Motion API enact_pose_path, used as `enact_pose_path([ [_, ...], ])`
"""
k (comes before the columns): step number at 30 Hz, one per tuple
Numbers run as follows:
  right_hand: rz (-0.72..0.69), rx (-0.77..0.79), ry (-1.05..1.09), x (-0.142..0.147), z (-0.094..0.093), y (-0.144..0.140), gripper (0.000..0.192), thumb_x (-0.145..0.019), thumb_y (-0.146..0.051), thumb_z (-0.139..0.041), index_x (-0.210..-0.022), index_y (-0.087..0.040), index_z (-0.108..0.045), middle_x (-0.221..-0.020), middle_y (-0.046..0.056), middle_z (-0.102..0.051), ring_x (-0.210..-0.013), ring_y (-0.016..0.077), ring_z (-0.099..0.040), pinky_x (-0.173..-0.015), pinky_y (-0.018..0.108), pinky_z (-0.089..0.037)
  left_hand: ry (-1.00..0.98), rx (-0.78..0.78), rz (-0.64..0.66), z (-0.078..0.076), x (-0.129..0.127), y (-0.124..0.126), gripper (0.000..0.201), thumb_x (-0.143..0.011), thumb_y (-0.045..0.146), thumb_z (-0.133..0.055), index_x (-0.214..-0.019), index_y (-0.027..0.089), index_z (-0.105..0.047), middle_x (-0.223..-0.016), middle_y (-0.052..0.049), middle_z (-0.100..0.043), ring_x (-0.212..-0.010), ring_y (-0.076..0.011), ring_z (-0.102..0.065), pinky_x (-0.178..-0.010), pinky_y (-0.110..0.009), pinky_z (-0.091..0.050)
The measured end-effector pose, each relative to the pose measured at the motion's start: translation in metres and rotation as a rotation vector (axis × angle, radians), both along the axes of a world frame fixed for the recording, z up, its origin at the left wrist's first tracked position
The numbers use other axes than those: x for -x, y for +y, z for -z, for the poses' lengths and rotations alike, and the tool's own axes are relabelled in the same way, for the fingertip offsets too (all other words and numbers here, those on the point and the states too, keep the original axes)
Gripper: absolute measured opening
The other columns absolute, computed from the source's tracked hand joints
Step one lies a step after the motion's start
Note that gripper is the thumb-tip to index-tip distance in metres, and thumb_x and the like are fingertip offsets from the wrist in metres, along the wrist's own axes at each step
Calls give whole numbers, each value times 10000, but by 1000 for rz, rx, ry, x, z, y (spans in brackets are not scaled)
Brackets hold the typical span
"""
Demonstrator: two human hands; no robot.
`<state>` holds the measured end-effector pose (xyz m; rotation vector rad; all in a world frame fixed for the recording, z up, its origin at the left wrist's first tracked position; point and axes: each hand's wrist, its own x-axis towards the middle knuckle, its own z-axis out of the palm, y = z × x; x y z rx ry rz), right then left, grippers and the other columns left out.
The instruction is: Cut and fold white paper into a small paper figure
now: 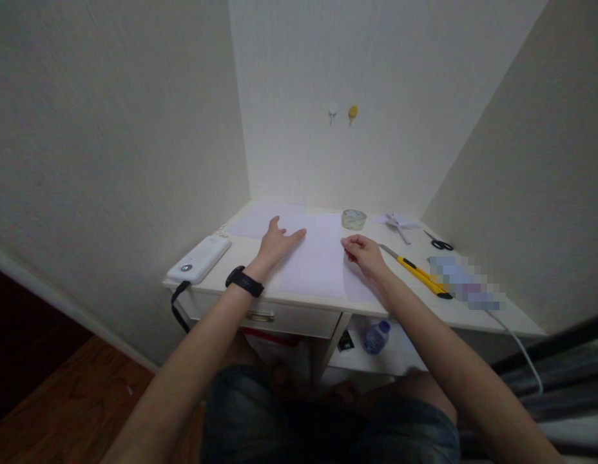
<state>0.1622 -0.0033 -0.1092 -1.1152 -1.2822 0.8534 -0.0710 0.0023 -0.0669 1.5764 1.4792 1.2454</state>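
Observation:
A white sheet of paper [314,265] lies on the white desk in front of me. Over its left part is my left hand [276,243], thumb and fingers spread, holding nothing; a black watch [244,281] is on that wrist. The fingers of my right hand [363,252] are pinched together at the sheet's right edge. More paper [263,219] lies behind my left hand, and another piece [359,285] shows below my right hand. A yellow-and-black utility knife [419,274] rests right of my right hand. Behind that hand stands a roll of clear tape [354,219].
At the desk's [477,322] right side are a paper pinwheel [398,224], black scissors [441,245] and a blurred-out object [463,283]. A white device [199,259] with a black strap sits at the left edge. A purple bottle [375,337] stands on the shelf below.

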Motion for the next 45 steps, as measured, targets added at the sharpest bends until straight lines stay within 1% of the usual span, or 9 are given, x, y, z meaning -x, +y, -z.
enact_pose_path([
  [5,-48,48,233,-3,0,-2,317,-577,-373,-811,-763,-170,-655,-568,-50,-550,-510,86,-443,-493,226,-336,-517,214,341,5,-2,-1,647,-656,256,-855,-1223,111,-578,-1185,-188,-686,-936,-263,-699,-802,-388,-579],
  [11,-116,182,135,-8,-6,-1,223,-556,-289,-795,-665,-137,-675,-547,-10,-582,-497,86,-478,-477,223,-354,-518,146,224,10,-13,-1,452,-666,166,-819,-1078,130,-637,-1051,-138,-732,-843,-243,-702,-742,-374,-597],
  [15,-143,262,97,-9,-18,1,179,-587,-248,-774,-649,-131,-654,-528,-1,-574,-466,83,-478,-433,213,-346,-232,50,69,3,-10,7,617,-744,227,-764,-1300,108,-525,-1259,-210,-639,-1061,-318,-666,-912,-467,-553],
  [18,-146,314,-41,-4,-21,0,140,-657,-238,-729,-668,-139,-631,-532,4,-579,-461,82,-485,-426,202,-371,234,-270,-42,3,-8,10,700,-792,236,-701,-1422,122,-417,-1496,-217,-433,-1368,-340,-444,-1115,-500,-394],
  [21,-149,365,-235,5,-16,-2,140,-719,-235,-685,-649,-141,-610,-546,45,-621,-456,96,-509,-427,208,-401,681,-513,176,12,-13,6,505,-894,201,-527,-1393,144,-483,-1578,-142,-345,-1476,-289,-273,-1201,-481,-249],
  [23,-135,376,-328,11,-12,-3,163,-739,-237,-673,-627,-142,-602,-552,69,-646,-438,105,-511,-422,220,-403,847,-474,365,22,-21,3,459,-957,228,-414,-1397,127,-495,-1554,-139,-396,-1467,-270,-300,-1193,-464,-258],
  [32,13,252,-897,18,-9,-4,123,-750,-214,-638,-683,-143,-713,-859,161,-759,-890,252,-681,-775,286,-451,1045,-251,583,54,-39,-3,561,-1023,402,-204,-1528,204,-346,-1605,-55,-306,-1480,-342,-241,-1173,-594,-172],
  [38,23,228,-1204,19,-8,-5,321,-885,-316,-509,-886,-128,-769,-981,188,-760,-909,261,-696,-753,293,-442,1058,-235,534,51,-39,-12,560,-1020,404,-184,-1535,248,-337,-1608,-21,-299,-1487,-328,-231,-1179,-587,-155],
  [45,74,252,-1224,21,-6,-9,370,-922,-337,-472,-969,-119,-768,-1042,200,-749,-956,267,-691,-743,293,-441,1072,-237,534,51,-40,-14,570,-1018,398,-166,-1541,236,-325,-1614,-14,-280,-1487,-330,-227,-1174,-600,-157],
])
